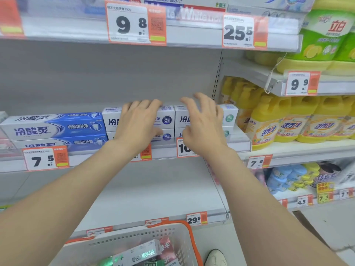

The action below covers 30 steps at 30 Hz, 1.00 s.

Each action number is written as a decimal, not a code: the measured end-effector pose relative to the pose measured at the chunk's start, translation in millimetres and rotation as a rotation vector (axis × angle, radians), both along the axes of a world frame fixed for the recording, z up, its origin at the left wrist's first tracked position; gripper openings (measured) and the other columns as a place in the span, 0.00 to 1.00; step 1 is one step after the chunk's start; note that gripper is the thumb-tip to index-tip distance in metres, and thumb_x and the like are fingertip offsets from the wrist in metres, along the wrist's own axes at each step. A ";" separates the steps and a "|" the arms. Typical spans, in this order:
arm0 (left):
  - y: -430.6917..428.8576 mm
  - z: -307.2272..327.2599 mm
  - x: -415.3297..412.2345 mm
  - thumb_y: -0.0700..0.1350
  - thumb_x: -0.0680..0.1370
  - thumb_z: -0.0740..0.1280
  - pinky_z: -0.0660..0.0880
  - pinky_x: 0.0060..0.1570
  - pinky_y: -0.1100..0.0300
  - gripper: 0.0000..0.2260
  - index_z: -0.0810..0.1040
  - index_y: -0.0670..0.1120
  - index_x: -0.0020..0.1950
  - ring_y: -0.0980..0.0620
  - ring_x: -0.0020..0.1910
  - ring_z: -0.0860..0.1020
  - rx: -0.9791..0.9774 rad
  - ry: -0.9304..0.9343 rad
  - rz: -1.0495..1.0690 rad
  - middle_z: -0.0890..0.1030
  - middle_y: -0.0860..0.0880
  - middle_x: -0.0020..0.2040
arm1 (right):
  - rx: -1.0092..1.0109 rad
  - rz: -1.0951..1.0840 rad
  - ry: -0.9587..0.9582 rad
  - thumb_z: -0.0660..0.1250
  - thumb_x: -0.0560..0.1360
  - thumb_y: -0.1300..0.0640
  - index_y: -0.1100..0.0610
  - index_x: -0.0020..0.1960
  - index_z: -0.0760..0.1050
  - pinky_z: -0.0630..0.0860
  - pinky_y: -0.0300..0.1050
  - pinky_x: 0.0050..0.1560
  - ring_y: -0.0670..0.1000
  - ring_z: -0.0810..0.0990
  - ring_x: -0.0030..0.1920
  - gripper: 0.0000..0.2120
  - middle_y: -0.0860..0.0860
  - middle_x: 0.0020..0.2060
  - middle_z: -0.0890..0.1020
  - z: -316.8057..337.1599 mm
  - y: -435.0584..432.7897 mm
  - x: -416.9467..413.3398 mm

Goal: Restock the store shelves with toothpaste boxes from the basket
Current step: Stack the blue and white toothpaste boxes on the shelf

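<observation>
White toothpaste boxes (pixel 166 120) lie stacked, long sides outward, on the shelf (pixel 169 150) under the spread, empty left hand (pixel 138 123) and right hand (pixel 203 127), with spare boxes (pixel 138 254) in the basket (pixel 172 228) straight below.

Head camera, close, facing shelves (pixel 146 191)
</observation>
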<state>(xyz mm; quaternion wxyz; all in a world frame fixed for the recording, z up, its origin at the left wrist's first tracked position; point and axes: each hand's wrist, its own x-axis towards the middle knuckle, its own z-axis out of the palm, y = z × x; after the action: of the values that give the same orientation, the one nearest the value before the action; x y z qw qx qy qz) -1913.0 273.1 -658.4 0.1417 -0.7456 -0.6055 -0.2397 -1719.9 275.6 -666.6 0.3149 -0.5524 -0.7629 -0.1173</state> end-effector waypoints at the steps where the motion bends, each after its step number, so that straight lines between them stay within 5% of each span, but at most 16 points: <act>1: -0.4 0.1 -2.7 0.53 0.73 0.79 0.64 0.66 0.48 0.31 0.71 0.51 0.72 0.41 0.64 0.75 -0.004 0.000 0.003 0.79 0.49 0.63 | -0.020 0.036 -0.030 0.69 0.65 0.62 0.50 0.76 0.66 0.56 0.58 0.75 0.59 0.62 0.75 0.40 0.57 0.75 0.65 -0.3 0.8 -6.3; 7: -1.9 -1.8 -10.5 0.49 0.74 0.79 0.64 0.66 0.48 0.29 0.72 0.53 0.72 0.44 0.64 0.75 0.011 -0.015 -0.038 0.80 0.51 0.64 | -0.075 0.120 -0.120 0.68 0.69 0.65 0.56 0.80 0.62 0.52 0.62 0.81 0.61 0.59 0.80 0.40 0.55 0.74 0.68 -2.1 9.5 -26.2; 13: 1.9 -0.2 -13.2 0.48 0.73 0.80 0.63 0.67 0.48 0.29 0.74 0.53 0.72 0.43 0.65 0.75 -0.019 -0.080 -0.049 0.81 0.51 0.64 | -0.104 0.141 -0.137 0.71 0.71 0.68 0.55 0.80 0.64 0.57 0.58 0.79 0.57 0.69 0.73 0.40 0.53 0.69 0.75 -0.7 15.6 -23.0; 30: 4.7 2.4 -20.1 0.48 0.75 0.79 0.62 0.68 0.48 0.29 0.73 0.53 0.74 0.45 0.67 0.72 -0.058 -0.088 -0.089 0.80 0.52 0.66 | -0.082 0.166 -0.078 0.69 0.73 0.68 0.57 0.77 0.68 0.59 0.50 0.74 0.57 0.71 0.72 0.34 0.53 0.72 0.76 0.3 18.9 -16.1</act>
<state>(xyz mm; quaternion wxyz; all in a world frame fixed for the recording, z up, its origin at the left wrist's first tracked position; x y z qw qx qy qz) -1933.2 277.8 -656.0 0.0823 -0.7643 -0.5841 -0.2606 -1736.1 294.5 -666.3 0.2709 -0.4949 -0.8217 -0.0809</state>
